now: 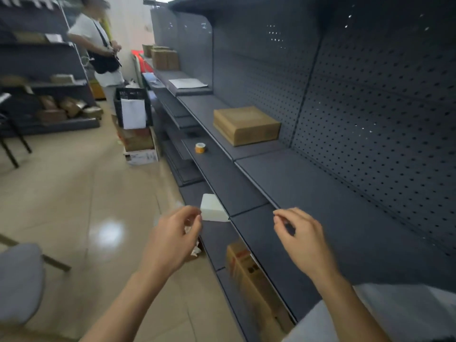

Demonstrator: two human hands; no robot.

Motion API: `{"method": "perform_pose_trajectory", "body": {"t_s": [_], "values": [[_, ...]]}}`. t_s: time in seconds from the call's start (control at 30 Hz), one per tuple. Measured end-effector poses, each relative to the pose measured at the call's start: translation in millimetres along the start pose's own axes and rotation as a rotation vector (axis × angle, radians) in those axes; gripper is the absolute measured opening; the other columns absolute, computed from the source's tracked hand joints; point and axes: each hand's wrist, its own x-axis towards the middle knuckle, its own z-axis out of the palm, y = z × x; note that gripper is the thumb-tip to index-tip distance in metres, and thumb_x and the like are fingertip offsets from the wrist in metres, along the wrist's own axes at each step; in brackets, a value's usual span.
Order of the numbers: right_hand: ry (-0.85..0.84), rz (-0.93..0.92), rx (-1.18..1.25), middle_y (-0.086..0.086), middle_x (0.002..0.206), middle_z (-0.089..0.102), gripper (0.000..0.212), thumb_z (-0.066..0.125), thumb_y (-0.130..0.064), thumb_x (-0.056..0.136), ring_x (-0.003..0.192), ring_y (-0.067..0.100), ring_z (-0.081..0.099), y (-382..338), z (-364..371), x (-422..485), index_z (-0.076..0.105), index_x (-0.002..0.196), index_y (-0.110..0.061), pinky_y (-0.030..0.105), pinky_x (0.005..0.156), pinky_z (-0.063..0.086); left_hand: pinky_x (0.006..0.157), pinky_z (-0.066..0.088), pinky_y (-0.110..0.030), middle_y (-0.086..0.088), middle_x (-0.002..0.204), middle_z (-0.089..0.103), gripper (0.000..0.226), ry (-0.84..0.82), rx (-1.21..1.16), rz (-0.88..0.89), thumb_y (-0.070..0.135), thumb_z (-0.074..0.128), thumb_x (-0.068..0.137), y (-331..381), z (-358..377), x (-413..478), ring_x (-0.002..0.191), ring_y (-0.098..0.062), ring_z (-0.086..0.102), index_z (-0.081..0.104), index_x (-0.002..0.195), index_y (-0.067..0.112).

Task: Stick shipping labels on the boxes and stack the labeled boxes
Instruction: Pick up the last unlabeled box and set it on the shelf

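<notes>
Dark grey pegboard shelving [320, 193] runs along my right. A brown box [246, 124] sits on its upper shelf, well beyond both hands. My left hand [172, 240] and right hand [303, 238] hover apart, fingers curled toward thumbs. I cannot tell whether either pinches anything.

Even indoor light, white glare patch on the glossy floor [106, 233], wide-angle bending at edges, soft motion blur throughout.

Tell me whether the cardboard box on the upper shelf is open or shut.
Shut: the cardboard box lies flat on the shelf, top face closed, no flaps raised.
</notes>
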Motion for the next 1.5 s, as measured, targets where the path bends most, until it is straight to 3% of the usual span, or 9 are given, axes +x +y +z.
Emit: {"method": "perform_pose_trajectory", "body": {"t_s": [0.1,0.23,0.37,0.63,0.77,0.9,1.27,1.4,1.5], "values": [[-0.028,-0.020,0.032,-0.014,0.099,0.065,0.023,0.055,-0.031,0.094,0.088,0.006,0.062,-9.2,39.7,68.0,0.070,0.109,-0.021,0.036,0.075,0.055,0.067,0.036,-0.003,0.013,0.098,0.066,0.018,0.015,0.019,-0.045,0.027,0.056,0.096,-24.8,-10.3,54.1,0.082,0.000,0.056,0.069,0.108,0.024],[-0.111,-0.084,0.022,-0.011,0.120,0.064,0.029,0.056,-0.031,0.097,0.108,0.008,0.059,-36.8,108.4,146.5,0.067,0.122,-0.021,0.030,0.091,0.051,0.079,0.038,-0.018,0.011,0.121,0.064,0.034,0.053,0.075,-0.099,0.038,0.050,0.097,-83.6,-32.8,111.8,0.090,-0.010,0.058,0.064,0.124,0.024],[-0.175,-0.181,-0.026,-0.007,0.125,0.062,0.031,0.057,-0.030,0.096,0.116,0.013,0.056,-78.5,182.4,219.1,0.066,0.124,-0.020,0.034,0.099,0.046,0.090,0.049,-0.038,0.012,0.122,0.063,0.039,0.130,0.151,-0.169,0.046,0.043,0.095,-153.2,-62.6,169.1,0.110,-0.015,0.059,0.063,0.123,0.027],[-0.176,-0.243,-0.189,-0.005,0.124,0.061,0.033,0.060,-0.029,0.094,0.119,0.015,0.054,-134.8,277.3,339.1,0.064,0.126,-0.020,0.033,0.102,0.037,0.089,0.045,-0.034,0.002,0.122,0.066,0.033,0.147,0.217,-0.091,0.034,0.054,0.096,-250.9,-95.7,309.0,0.112,-0.021,0.059,0.065,0.123,0.019],[-0.110,-0.130,-0.229,-0.003,0.125,0.062,0.034,0.058,-0.030,0.095,0.118,0.016,0.054,-111.1,275.5,388.5,0.063,0.126,-0.018,0.041,0.100,0.045,0.090,0.046,-0.031,0.003,0.118,0.065,0.033,0.064,0.170,0.060,0.034,0.052,0.097,-254.7,-71.1,391.7,0.112,-0.018,0.058,0.064,0.122,0.017],[-0.035,0.011,-0.282,-0.005,0.124,0.061,0.035,0.054,-0.032,0.096,0.116,0.015,0.053,-65.3,251.8,412.2,0.062,0.128,-0.018,0.039,0.098,0.047,0.092,0.050,-0.034,0.005,0.121,0.062,0.036,-0.046,0.096,0.191,0.040,0.046,0.097,-233.8,-17.4,458.0,0.113,-0.017,0.058,0.062,0.124,0.021],[0.198,0.326,-0.388,0.000,0.132,0.057,0.039,0.055,-0.034,0.096,0.121,0.017,0.049,31.7,204.7,461.8,0.062,0.130,-0.015,0.047,0.097,0.047,0.078,0.044,-0.026,0.006,0.127,0.058,0.035,-0.214,0.049,0.469,0.035,0.050,0.098,-141.9,95.8,586.6,0.114,-0.018,0.054,0.057,0.131,0.023],[0.213,0.530,-0.349,0.001,0.148,0.043,0.052,0.050,-0.042,0.098,0.134,0.020,0.037,46.1,205.2,471.5,0.046,0.145,-0.020,0.048,0.108,0.039,0.087,0.047,-0.031,0.000,0.134,0.054,0.039,-0.290,-0.011,0.465,0.030,0.055,0.096,-136.2,123.1,633.6,0.119,-0.022,0.053,0.055,0.133,0.018],[0.156,0.710,-0.287,0.003,0.161,0.019,0.076,0.042,-0.061,0.094,0.147,0.023,0.019,52.8,209.8,474.9,0.014,0.157,-0.028,0.046,0.118,0.026,0.093,0.045,-0.035,-0.004,0.141,0.049,0.048,-0.346,-0.018,0.426,0.029,0.055,0.096,-129.5,140.5,661.8,0.127,-0.025,0.048,0.046,0.142,0.016]]}}
